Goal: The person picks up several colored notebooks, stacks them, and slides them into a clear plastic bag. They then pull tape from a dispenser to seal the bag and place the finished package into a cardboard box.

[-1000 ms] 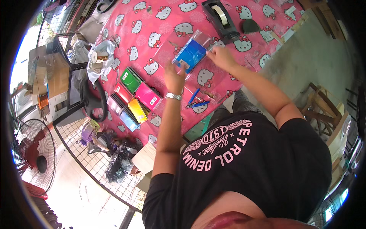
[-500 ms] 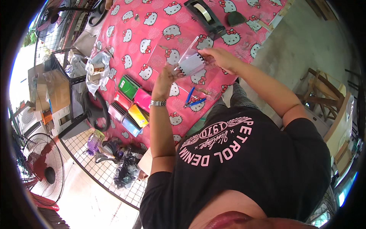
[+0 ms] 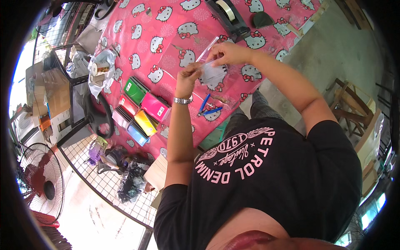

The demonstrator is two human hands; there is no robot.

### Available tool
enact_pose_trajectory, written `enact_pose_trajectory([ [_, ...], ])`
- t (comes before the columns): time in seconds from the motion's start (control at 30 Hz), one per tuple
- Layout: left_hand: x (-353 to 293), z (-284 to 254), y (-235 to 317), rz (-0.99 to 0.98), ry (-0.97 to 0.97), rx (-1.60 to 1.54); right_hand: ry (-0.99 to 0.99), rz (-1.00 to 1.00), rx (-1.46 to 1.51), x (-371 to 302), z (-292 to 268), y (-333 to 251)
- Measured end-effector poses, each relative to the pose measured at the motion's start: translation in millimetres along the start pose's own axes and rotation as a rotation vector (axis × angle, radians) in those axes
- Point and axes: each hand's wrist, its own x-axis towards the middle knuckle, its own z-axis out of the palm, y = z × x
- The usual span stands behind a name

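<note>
Pink cloth (image 3: 171,49) spreads wide beyond hands (image 3: 188,79) (image 3: 227,54) pinching plastic (image 3: 213,75).

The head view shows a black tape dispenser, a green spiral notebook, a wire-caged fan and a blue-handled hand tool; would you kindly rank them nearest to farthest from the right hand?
From the right hand:
1. Black tape dispenser, just beyond the hand.
2. Blue-handled hand tool, below, slightly left.
3. Green spiral notebook, to the left.
4. Wire-caged fan, at the far lower left.

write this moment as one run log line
left hand: holding white-backed spiral notebook with clear plastic film | right hand: pinching at notebook's upper edge | nearby: blue-handled pliers, black tape dispenser
</note>
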Motion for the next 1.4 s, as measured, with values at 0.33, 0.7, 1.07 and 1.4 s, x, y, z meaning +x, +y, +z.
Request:
enact_pose_trajectory([
  [0.33, -36, 22, 54, 0.386, 0.001, 0.75, 0.201, -0.481, -0.276, -40, 10, -12],
  [0.7, -48, 49, 13, 0.23, 0.389, 0.558, 0.493, -0.24, -0.579, -37, 52, -12],
  [1.07, -23, 50, 47, -0.06, 0.377, 0.997, 1.036, 0.282, -0.442, -28, -52, 65],
  [1.4, -16, 21, 47, -0.086, 0.205, 0.825, 0.822, 0.348, 0.556, -80, 0, 89],
])
